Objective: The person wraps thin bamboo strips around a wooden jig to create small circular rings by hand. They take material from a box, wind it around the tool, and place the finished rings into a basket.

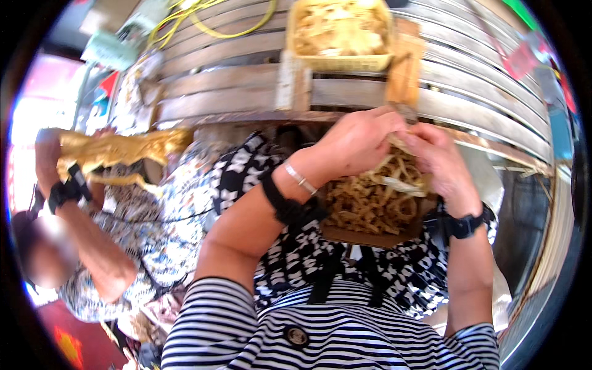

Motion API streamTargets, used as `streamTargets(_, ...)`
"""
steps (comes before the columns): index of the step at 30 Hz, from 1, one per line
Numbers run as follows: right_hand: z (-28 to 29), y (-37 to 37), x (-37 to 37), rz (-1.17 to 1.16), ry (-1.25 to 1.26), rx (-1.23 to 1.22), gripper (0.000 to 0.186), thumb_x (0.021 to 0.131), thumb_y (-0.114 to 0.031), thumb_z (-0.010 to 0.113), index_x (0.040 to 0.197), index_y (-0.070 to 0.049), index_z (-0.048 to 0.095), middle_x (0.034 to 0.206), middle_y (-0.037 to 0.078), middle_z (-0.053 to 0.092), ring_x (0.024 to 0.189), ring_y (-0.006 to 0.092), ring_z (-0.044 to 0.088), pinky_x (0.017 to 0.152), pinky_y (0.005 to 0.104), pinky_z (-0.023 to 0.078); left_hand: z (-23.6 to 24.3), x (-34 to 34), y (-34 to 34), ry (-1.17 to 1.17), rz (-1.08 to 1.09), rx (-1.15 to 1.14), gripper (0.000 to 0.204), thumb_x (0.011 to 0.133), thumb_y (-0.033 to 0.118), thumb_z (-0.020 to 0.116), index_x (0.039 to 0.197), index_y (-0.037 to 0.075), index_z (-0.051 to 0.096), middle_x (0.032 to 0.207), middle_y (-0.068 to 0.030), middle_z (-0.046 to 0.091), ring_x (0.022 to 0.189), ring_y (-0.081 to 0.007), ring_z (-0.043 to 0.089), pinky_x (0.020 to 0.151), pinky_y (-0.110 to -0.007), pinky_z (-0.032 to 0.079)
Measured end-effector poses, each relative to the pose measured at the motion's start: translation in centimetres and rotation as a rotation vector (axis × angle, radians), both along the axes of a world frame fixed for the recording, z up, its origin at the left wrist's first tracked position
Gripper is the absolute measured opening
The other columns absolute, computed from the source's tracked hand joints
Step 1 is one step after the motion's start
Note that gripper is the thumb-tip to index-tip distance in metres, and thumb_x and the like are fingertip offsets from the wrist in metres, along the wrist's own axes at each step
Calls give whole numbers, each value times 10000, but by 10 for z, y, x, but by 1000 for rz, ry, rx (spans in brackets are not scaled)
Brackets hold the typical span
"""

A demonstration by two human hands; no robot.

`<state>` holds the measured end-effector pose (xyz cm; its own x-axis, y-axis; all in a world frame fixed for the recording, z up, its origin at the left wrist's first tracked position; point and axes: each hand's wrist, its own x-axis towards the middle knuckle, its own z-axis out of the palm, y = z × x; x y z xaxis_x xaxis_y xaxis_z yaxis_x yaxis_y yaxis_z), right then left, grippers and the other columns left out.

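My left hand point(364, 139) and my right hand point(439, 161) meet over the far side of a brown box point(365, 238) at my lap. Both sets of fingers are pinched together, with the fingertips close to each other. What they hold is small and mostly hidden between them. The box is filled with tan, curled strips point(370, 200), and a few paler strips point(404, 184) lie on top near my right hand. A blurred grey-brown lump point(404, 112) shows just beyond my fingertips.
A yellow basket point(342, 63) of pale yellow pieces stands on the slatted wooden table point(234, 81) ahead. Yellow cord point(231, 34) lies at the table's far left. On my left a co-worker point(102, 259) holds a shiny golden piece point(123, 148). A wooden edge point(536, 271) runs along my right.
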<state>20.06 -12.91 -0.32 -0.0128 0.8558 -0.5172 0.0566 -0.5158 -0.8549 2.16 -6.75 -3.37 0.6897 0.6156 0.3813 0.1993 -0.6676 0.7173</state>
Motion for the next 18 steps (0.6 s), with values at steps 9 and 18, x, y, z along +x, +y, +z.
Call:
streamTargets(9,-8,-13,-14,473,-515,665,64,780,-112,681,787,-61,643,657,73,612,598,200,591,585,280,479,-12,2,5,135,-123,-791,252,874,171,516,984,-25,631,888,-89,659,802,-144,590,719,-279,485)
streamTargets(18,0,-17,2,176,-443,1080,258,810,-140,623,604,-22,523,550,76,475,488,202,483,467,302,357,15,20,-35,58,-748,-1315,247,823,271,676,956,63,688,714,-44,634,586,-102,523,543,-274,430)
